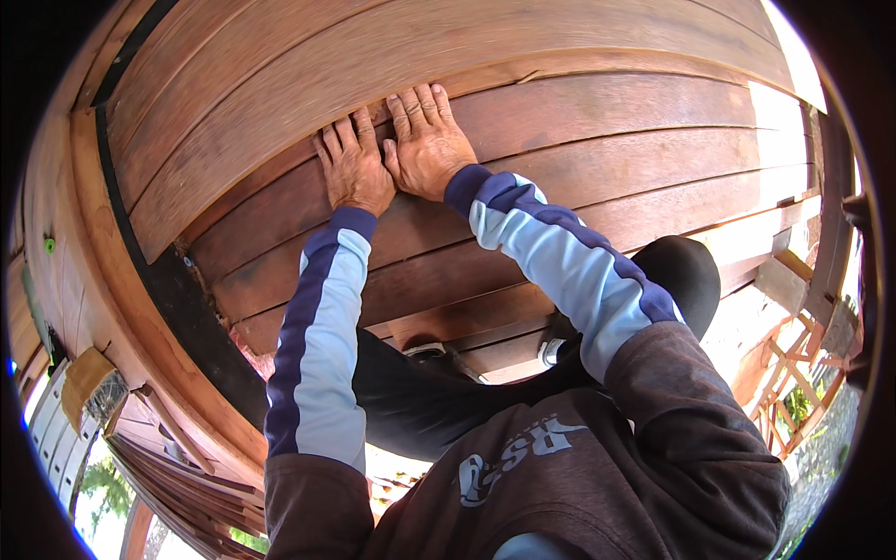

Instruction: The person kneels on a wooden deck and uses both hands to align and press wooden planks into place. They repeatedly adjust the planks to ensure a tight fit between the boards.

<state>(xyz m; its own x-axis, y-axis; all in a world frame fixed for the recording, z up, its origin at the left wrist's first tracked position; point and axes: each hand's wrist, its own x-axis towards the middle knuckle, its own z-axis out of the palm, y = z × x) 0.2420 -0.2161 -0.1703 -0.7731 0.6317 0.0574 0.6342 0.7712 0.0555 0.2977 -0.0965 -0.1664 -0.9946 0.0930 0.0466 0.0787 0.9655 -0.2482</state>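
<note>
My left hand point(357, 171) and my right hand point(431, 140) lie side by side, thumbs close together, fingers stretched forward. Their fingertips rest at the near edge of a long brown wooden board point(597, 35). This board looks slightly smeared, and its left end reaches over a black strip point(173, 299). Under my palms are reddish-brown planks point(597, 168) laid in parallel rows, with narrow dark gaps between them. Both hands are open, flat and gripping nothing; whether the fingertips press on the board's edge or only touch it, I cannot tell.
A curved light-wood border point(140, 308) runs along the left, beside the black strip. A small wood splinter point(529, 77) lies near the board's edge. My bent knee point(679, 280) is at right. A wooden lattice point(793, 373) and stacked timber point(177, 476) stand beyond.
</note>
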